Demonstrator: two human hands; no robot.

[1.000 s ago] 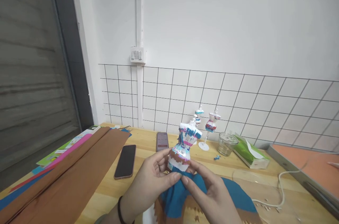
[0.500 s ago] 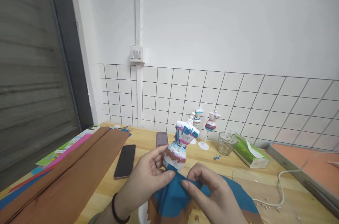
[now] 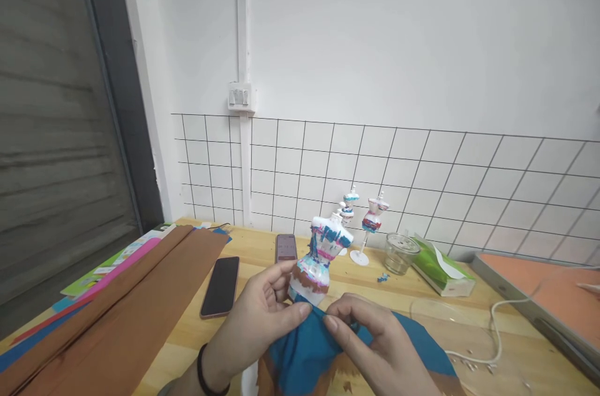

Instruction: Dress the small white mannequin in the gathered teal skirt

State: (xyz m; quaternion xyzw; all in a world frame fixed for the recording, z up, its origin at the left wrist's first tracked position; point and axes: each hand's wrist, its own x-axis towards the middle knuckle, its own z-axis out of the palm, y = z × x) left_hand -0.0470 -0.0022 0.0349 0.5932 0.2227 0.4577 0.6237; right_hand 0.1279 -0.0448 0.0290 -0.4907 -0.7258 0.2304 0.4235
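Observation:
A small white mannequin torso [image 3: 323,249], covered in patches of blue, pink and brown, leans slightly between my hands. A blue sheet of crepe-like paper [image 3: 304,346] hangs from its lower edge. My left hand [image 3: 265,302] is closed, its thumb pressing the paper at the base of the torso and its fingers behind it. Just right of that, my right hand [image 3: 370,327] pinches the top edge of the same paper between thumb and forefinger. Brown paper [image 3: 267,374] shows beneath the blue, partly hidden.
Two smaller mannequins on stands [image 3: 372,218] are behind, beside a glass jar [image 3: 402,252] and a green tissue pack [image 3: 440,266]. Phones [image 3: 220,287] lie at left, near folded brown paper [image 3: 131,302]. A white cable [image 3: 497,333] and orange tray [image 3: 539,296] are right.
My right hand has shifted slightly left, closer to my left thumb. The blue paper's upper edge now looks more gathered. The torso has barely moved.

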